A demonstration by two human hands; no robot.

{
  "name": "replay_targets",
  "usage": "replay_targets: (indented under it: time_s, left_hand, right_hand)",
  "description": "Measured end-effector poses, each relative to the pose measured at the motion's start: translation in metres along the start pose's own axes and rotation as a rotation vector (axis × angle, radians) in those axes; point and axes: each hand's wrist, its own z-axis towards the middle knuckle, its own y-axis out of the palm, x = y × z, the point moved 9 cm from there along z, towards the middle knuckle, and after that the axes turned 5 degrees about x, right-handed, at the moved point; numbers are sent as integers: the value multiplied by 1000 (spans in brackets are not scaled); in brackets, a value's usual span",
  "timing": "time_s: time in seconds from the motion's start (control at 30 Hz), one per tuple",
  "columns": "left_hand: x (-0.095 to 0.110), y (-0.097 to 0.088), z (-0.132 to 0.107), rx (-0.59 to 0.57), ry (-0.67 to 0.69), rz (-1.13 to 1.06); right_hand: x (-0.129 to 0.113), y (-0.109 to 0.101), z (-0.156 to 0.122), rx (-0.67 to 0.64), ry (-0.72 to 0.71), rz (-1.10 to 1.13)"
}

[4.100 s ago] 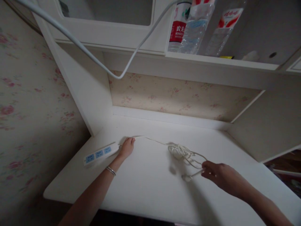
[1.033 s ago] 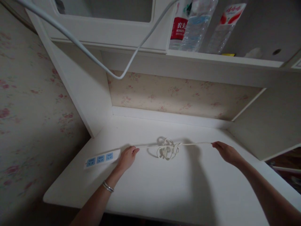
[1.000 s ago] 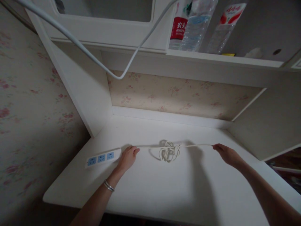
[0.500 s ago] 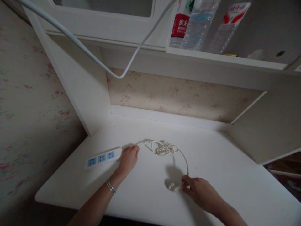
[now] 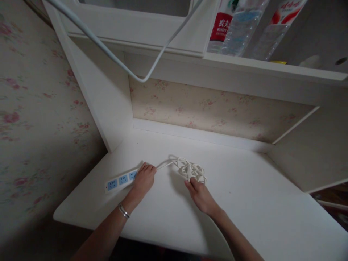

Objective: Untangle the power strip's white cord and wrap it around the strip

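Observation:
A white power strip [image 5: 121, 180] with blue sockets lies slantwise on the left of the white desk. My left hand [image 5: 145, 177], a silver bracelet at its wrist, is closed around the strip's right end, where the cord comes out. From there the white cord [image 5: 165, 164] runs right into a loose tangle of loops [image 5: 199, 169] on the desk. My right hand [image 5: 200, 194] is closed on the cord's plug [image 5: 189, 170] and holds it against the front of the tangle. The fingers partly cover the plug.
A thick white cable [image 5: 108, 52] hangs in a bend across the upper view, in front of the cabinet. Plastic bottles [image 5: 243, 29] stand on the shelf above. Side panels [image 5: 100, 94] bound the desk left and right. Its front edge [image 5: 152, 246] is near me.
My right hand has carried the plug from the desk's front right up and left to the tangled cord. My left hand stays at the strip's end. The view has shifted slightly.

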Motion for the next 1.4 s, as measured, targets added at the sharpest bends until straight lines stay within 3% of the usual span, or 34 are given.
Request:
replay_targets:
  time_s: [0.13, 0.27, 0.53, 0.67, 0.8, 0.97, 1.1, 1.2, 1.3, 1.4]
  left_hand:
    - [9, -1, -2, 22, -9, -70]
    - [26, 1, -3, -55, -52, -168]
    - [23, 2, -12, -128, -202, -420]
    - [22, 1, -15, -111, -248, -445]
    - [26, -2, -15, -92, -241, -370]
    - [33, -3, -16, -54, -176, -361]
    - [35, -2, -16, -41, -163, -287]
    - [37, -3, -14, -21, -169, -224]
    - [40, -3, -13, -15, -171, -189]
    - [44, -7, -13, -6, -148, -193]
  right_hand:
    - [-31, 33, 14, -54, 2, 205]
    - [-60, 59, 32, -93, -17, 272]
    - [-60, 79, 51, -69, -5, 336]
    - [-68, 76, 49, -47, -98, 394]
    - [-61, 65, 46, 61, -63, 389]
    - [-63, 55, 32, -2, -174, 443]
    - [-45, 34, 24, 125, -91, 228]
    - [-40, 28, 24, 97, -55, -14]
    - [-41, 20, 34, 75, -91, -210]
    - [-48, 16, 48, 39, -216, -267]
